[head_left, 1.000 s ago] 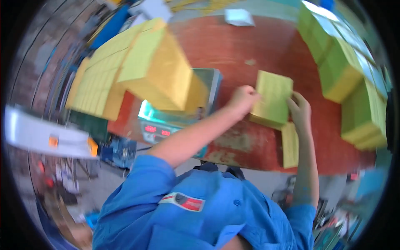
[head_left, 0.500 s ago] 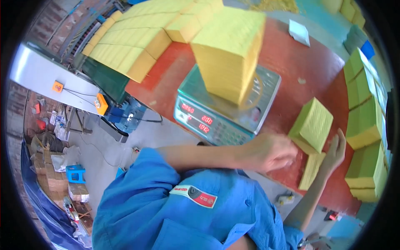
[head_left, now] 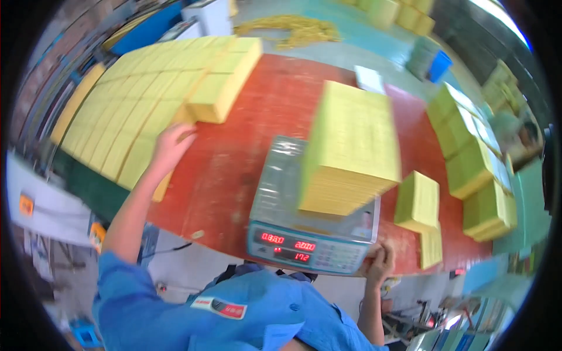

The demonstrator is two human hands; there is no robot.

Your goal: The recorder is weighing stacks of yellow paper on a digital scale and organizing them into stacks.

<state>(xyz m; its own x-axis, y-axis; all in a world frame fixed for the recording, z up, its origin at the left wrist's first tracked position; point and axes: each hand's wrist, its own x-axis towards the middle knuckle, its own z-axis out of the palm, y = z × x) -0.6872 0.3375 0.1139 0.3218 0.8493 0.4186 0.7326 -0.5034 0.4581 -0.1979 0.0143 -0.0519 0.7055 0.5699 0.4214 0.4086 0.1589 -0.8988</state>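
Right hand (head_left: 379, 261) sits at the near table edge, fingers curled loosely against the front right corner of the grey digital weighing scale (head_left: 310, 216); it grips nothing I can make out. On the scale platform stands a tall stack of yellow paper sheets (head_left: 351, 155), long axis running away from the person, top leaning right.

Risk: the stack overhangs the platform's right side, so a knock from either hand could tip it or fan the sheets.

Left hand (head_left: 170, 149) reaches far left, fingers spread, palm down on the edge of the big block of yellow paper bundles (head_left: 146, 99); whether it has hold of any, cannot tell.

Red table (head_left: 257, 111) underneath; smaller yellow-green stacks (head_left: 417, 202) to the right.
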